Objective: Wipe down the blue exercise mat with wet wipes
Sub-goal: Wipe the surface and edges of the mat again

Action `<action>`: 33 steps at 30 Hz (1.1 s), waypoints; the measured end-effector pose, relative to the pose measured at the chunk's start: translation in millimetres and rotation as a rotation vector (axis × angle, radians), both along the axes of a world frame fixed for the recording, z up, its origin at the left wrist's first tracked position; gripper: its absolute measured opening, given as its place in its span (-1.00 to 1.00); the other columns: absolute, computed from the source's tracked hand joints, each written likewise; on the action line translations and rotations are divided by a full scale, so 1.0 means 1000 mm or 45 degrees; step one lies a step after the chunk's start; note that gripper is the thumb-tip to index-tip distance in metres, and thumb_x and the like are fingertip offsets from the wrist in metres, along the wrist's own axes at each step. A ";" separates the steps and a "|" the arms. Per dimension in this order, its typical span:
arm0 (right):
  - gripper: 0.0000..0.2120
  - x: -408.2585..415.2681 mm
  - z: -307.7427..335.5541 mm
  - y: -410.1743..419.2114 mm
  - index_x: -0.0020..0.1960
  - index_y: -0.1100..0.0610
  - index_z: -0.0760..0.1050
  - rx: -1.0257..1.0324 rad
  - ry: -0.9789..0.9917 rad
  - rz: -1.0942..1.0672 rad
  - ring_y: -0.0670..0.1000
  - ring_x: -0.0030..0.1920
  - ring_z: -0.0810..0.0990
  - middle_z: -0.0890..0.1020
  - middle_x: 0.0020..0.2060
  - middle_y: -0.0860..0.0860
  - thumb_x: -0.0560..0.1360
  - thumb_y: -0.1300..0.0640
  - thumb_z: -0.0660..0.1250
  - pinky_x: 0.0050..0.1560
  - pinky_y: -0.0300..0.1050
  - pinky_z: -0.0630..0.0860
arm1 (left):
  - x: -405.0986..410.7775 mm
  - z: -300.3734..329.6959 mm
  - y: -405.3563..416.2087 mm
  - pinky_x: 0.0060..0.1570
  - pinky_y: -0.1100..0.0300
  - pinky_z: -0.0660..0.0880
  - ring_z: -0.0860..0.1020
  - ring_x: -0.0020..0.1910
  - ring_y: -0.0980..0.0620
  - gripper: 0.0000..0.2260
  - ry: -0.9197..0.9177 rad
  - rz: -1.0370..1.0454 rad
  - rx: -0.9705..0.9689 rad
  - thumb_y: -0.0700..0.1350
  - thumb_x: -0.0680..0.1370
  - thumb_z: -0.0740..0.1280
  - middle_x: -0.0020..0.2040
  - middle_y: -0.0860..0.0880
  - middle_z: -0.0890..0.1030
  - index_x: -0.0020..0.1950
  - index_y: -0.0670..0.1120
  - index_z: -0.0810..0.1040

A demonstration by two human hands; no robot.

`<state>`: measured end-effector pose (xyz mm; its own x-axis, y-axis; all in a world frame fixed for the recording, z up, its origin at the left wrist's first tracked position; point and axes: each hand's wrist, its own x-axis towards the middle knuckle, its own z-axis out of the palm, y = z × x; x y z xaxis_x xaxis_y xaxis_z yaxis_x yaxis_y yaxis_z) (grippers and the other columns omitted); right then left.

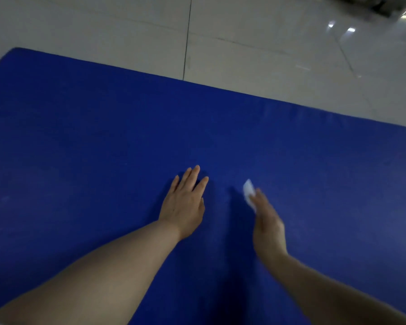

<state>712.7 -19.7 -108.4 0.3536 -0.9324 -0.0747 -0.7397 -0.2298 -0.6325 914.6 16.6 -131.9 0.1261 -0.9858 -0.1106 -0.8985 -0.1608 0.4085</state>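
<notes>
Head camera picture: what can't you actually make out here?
- White wipe: mostly hidden behind the right hand; grip unclear.
- Blue mat: ends cut off by frame edges.
- Dark thing top right: blurred, cut off.
- Left hand: palm underside hidden.
</notes>
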 end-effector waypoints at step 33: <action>-0.46 -0.006 -0.044 -0.201 0.56 0.04 -0.04 -0.084 0.582 -0.047 -0.04 0.54 -0.13 -0.02 0.55 -0.08 0.62 -0.01 -0.04 0.50 -0.06 -0.21 | -0.027 0.046 -0.107 0.47 -0.01 0.06 0.24 0.48 -0.03 -0.60 -0.158 0.284 0.214 -0.15 0.52 0.30 0.47 -0.10 0.33 0.37 -0.06 0.46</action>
<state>706.4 -220.5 -152.1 0.2649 -0.9517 -0.1552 -0.9476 -0.2271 -0.2247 887.6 -90.8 -85.7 0.3600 -0.9016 -0.2399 -0.8747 -0.4156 0.2492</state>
